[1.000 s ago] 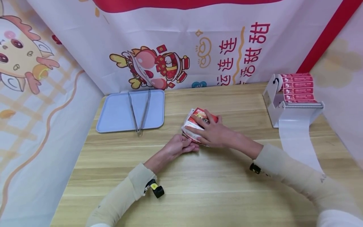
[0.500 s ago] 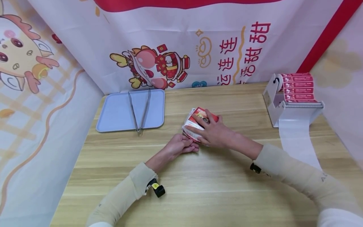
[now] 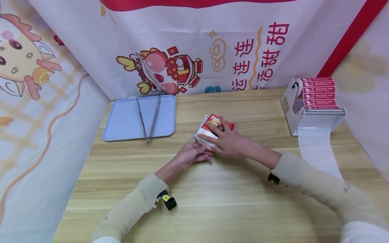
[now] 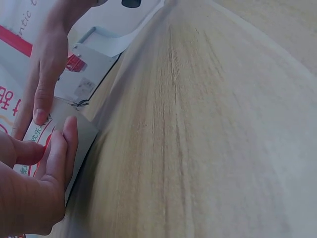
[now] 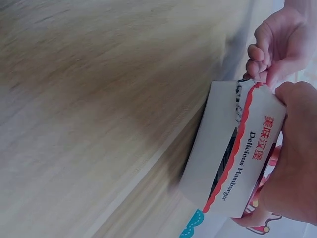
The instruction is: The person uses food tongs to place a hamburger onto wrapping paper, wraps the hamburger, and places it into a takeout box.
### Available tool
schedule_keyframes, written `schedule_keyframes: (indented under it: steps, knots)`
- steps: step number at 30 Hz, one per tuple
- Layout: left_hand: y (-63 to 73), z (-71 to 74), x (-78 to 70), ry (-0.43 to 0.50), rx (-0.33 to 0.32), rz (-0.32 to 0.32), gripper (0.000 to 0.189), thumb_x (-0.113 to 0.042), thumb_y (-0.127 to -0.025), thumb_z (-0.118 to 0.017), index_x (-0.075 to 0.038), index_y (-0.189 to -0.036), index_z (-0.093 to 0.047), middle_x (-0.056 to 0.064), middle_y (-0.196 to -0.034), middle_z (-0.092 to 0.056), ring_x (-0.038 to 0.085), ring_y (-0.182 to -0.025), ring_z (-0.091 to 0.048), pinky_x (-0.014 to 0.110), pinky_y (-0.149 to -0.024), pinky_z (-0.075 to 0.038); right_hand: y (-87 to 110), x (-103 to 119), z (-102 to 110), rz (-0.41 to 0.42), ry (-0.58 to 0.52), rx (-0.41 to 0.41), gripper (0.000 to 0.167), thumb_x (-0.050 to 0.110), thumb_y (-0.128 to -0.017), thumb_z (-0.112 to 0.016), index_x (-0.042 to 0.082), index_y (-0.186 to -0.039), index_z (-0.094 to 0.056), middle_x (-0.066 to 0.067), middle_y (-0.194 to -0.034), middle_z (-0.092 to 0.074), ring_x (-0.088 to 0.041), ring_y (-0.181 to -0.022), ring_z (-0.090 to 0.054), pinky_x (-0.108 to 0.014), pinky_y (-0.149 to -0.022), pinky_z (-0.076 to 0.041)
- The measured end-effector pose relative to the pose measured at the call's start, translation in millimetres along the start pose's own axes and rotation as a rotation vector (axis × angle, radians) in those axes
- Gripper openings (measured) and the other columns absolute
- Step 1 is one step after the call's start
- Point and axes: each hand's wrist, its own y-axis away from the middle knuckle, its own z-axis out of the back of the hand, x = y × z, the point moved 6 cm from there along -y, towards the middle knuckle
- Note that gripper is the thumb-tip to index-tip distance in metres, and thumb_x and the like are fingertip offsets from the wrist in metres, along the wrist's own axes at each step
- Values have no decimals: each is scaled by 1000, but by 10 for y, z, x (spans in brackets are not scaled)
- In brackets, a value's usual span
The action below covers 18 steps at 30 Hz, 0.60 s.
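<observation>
A white and red hamburger box [image 3: 206, 143] sits on the wooden table, its lid over the base with a dark gap along one side. Printed wrapping paper [image 5: 239, 101] shows in that gap in the right wrist view. My right hand [image 3: 232, 143] spreads over the lid from the right and holds the box, thumb toward the front side. At the box's near left corner, my left hand [image 3: 189, 155] pinches the lid's edge between thumb and fingers; the left wrist view shows its fingers [image 4: 59, 153] against the box's side. Part of the lid is hidden under my right hand.
Back left lies a blue tray [image 3: 121, 123] with metal tongs [image 3: 145, 130] across it, their joined end past the front rim. At the right stands a label dispenser [image 3: 317, 108] with red labels, a white strip [image 3: 317, 152] trailing forward. Printed cloth [image 3: 188, 27] hangs behind.
</observation>
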Motion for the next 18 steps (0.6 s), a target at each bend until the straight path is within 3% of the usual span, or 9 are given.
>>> schedule_keyframes:
  steps: [10,18]
  knots:
    - [32,-56,-17,-24,13,10,34,-11,-106,-44,15,-120,-60,12,-83,-74,20,-78,-74,20,-71,-60,-2,49,33,-12,75,23,60,57,-102,-36,47,-157,-14,-5,-170,3,-59,-148,0,-84,-98,-29]
    - [39,-50,-11,-12,39,45,34,-10,-107,-43,15,-122,-59,12,-84,-74,19,-80,-74,19,-72,-60,-14,40,10,-9,39,17,60,57,-102,-37,48,-156,-15,-4,-170,3,-57,-149,2,-85,-99,-27]
